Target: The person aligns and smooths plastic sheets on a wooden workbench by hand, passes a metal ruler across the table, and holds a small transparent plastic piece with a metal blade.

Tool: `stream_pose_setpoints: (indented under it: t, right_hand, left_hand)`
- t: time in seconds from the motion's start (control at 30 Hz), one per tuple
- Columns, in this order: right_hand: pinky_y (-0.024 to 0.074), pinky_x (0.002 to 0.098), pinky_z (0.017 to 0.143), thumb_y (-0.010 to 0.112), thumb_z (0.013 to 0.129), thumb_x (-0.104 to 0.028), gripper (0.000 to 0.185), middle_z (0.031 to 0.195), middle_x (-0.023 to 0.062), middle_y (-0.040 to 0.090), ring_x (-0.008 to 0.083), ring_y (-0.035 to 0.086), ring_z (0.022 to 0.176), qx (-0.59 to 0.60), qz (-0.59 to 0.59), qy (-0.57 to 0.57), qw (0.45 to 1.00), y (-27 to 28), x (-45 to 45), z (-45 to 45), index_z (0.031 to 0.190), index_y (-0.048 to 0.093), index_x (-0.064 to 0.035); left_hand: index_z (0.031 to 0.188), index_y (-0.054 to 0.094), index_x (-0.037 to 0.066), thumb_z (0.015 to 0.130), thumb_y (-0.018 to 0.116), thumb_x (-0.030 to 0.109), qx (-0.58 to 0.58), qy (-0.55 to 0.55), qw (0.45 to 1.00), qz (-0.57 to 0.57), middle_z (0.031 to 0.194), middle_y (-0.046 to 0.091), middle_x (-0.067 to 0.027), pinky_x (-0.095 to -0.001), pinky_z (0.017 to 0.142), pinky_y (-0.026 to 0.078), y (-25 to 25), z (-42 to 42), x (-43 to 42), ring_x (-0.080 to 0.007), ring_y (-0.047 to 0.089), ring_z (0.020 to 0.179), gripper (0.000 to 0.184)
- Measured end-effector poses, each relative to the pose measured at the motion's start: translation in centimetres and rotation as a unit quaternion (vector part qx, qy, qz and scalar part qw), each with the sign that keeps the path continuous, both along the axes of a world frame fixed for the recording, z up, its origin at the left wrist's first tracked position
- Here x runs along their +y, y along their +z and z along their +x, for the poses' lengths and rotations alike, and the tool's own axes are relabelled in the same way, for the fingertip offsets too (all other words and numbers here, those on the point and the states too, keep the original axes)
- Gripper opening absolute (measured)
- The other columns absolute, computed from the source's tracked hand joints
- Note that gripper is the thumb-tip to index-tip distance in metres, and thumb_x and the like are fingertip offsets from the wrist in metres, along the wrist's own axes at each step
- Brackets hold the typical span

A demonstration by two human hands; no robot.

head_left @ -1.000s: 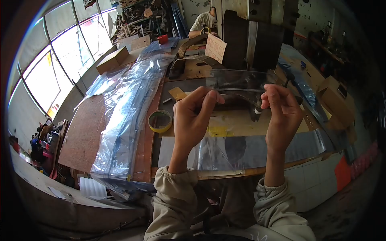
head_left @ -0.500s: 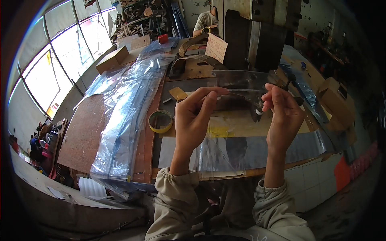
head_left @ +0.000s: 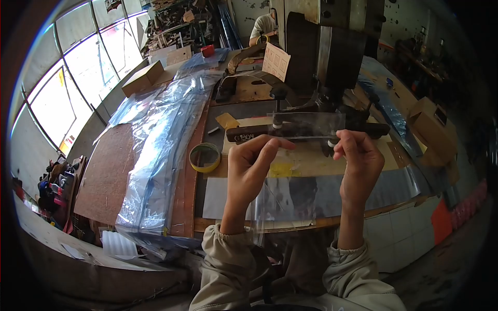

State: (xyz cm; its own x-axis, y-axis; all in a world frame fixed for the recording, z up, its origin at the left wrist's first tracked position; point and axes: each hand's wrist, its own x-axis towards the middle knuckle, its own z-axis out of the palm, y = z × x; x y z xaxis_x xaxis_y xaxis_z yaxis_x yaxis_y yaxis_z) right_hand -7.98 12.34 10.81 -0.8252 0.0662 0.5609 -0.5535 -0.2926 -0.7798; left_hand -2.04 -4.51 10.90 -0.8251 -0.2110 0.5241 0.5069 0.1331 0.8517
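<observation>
Between my two hands a clear plastic sheet (head_left: 308,123) is stretched over the work area. My left hand (head_left: 253,165) pinches its left side between thumb and fingers. The right side is pinched by my right hand (head_left: 358,161). Just beyond the film lies a dark bar (head_left: 249,133) with light markings, beneath the machine (head_left: 340,57). Under my hands is a pale board with a yellow patch (head_left: 281,169). A long clear sheet (head_left: 332,194) lies along the table's front edge. A roll of yellow tape (head_left: 204,157) sits left of my left hand.
Shiny plastic sheets (head_left: 158,140) cover part of the brown board (head_left: 104,176) at left. A cardboard box (head_left: 143,79) stands behind them, and an open carton (head_left: 433,127) is at right. Another person (head_left: 264,28) is at the back, beyond a printed card (head_left: 276,61).
Both hands have moved down and closer to me with the clear film. The dark bar beneath the machine now shows more fully.
</observation>
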Motion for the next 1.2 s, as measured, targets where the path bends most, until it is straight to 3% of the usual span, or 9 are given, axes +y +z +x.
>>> stream_pose_setpoints:
  t: [0.3,0.33,0.43,0.47,0.57,0.6,0.8,1.1,1.2]
  right_hand:
    - [0.0418,0.0179,0.056,0.064,0.087,-0.008,0.011,0.068,0.0040,0.061,0.0060,0.053,0.058,-0.010,0.015,-0.004,1.000,-1.0,1.5,0.8,0.087,0.067,0.0033]
    - [0.0421,0.0180,0.056,0.064,0.087,-0.008,0.011,0.068,0.0039,0.061,0.0059,0.053,0.058,-0.015,0.018,0.000,1.000,-1.1,1.6,1.0,0.087,0.067,0.0032]
    - [0.0428,0.0182,0.056,0.064,0.087,-0.007,0.011,0.068,0.0035,0.061,0.0059,0.054,0.059,-0.033,0.030,0.005,0.999,-1.8,2.4,1.5,0.088,0.067,0.0030]
    - [0.0430,0.0183,0.056,0.064,0.087,-0.007,0.010,0.068,0.0034,0.061,0.0059,0.054,0.059,-0.040,0.035,0.005,0.999,-2.1,2.6,1.6,0.088,0.067,0.0029]
    - [0.0432,0.0184,0.057,0.065,0.087,-0.007,0.010,0.068,0.0033,0.061,0.0061,0.055,0.060,-0.058,0.051,-0.005,0.997,-2.6,3.5,1.8,0.087,0.066,0.0029]
    - [0.0432,0.0184,0.057,0.064,0.087,-0.007,0.010,0.068,0.0033,0.061,0.0061,0.055,0.060,-0.064,0.056,-0.009,0.996,-2.8,3.8,1.7,0.087,0.066,0.0030]
    - [0.0434,0.0192,0.057,0.063,0.087,-0.003,0.007,0.068,0.0035,0.061,0.0059,0.055,0.062,-0.040,0.086,-0.061,0.994,-3.3,4.9,1.5,0.086,0.065,0.0033]
    - [0.0464,0.0199,0.061,0.063,0.086,-0.002,0.006,0.075,0.0043,0.062,0.0066,0.058,0.066,-0.023,0.095,-0.050,0.994,-3.8,5.2,1.2,0.088,0.064,0.0036]
    - [0.0471,0.0204,0.062,0.063,0.087,-0.003,0.007,0.075,0.0043,0.062,0.0068,0.058,0.067,-0.020,0.103,-0.049,0.993,-3.9,5.3,1.1,0.089,0.064,0.0034]
  left_hand:
    - [0.105,0.069,0.001,0.090,0.047,0.020,0.020,0.041,0.997,-0.059,0.060,0.043,0.0021,-0.0233,0.055,0.032,-2.5,1.1,1.1,-0.0064,0.041,0.058,0.032]
    - [0.109,0.068,0.003,0.088,0.049,0.021,-0.008,0.037,0.995,-0.089,0.076,0.048,-0.0032,-0.0264,0.065,0.037,-2.5,1.8,0.9,-0.0114,0.045,0.072,0.033]
    - [0.114,0.065,0.003,0.087,0.050,0.020,0.062,0.007,0.993,-0.104,0.093,0.049,-0.0069,-0.0276,0.075,0.040,-3.4,1.3,1.5,-0.0150,0.047,0.083,0.036]
    - [0.125,0.056,0.001,0.089,0.049,0.020,0.038,-0.067,0.996,-0.043,0.115,0.049,-0.0116,-0.0317,0.089,0.042,-4.2,1.1,1.7,-0.0207,0.051,0.104,0.041]
    - [0.135,0.043,-0.001,0.094,0.045,0.019,-0.029,-0.201,0.965,0.168,0.132,0.047,-0.0156,-0.0372,0.100,0.039,-5.3,1.1,3.8,-0.0268,0.044,0.125,0.046]
    - [0.138,0.031,-0.008,0.094,0.046,0.023,-0.066,-0.200,0.963,0.167,0.137,0.041,-0.0248,-0.0458,0.099,0.042,-5.2,1.2,4.1,-0.0332,0.040,0.130,0.056]
    - [0.139,0.029,-0.008,0.094,0.044,0.020,-0.142,-0.201,0.949,0.196,0.128,0.049,-0.0273,-0.0387,0.075,0.058,-4.4,1.7,5.3,-0.0345,0.052,0.118,0.054]
    - [0.142,0.026,-0.002,0.096,0.042,0.016,-0.127,-0.182,0.957,0.189,0.127,0.051,-0.0261,-0.0359,0.075,0.058,-4.3,1.3,5.3,-0.0341,0.054,0.116,0.052]
    - [0.145,0.023,0.005,0.098,0.034,0.005,-0.137,-0.207,0.952,0.180,0.132,0.049,-0.0198,-0.0382,0.089,0.052,-4.5,1.3,5.0,-0.0316,0.048,0.123,0.049]
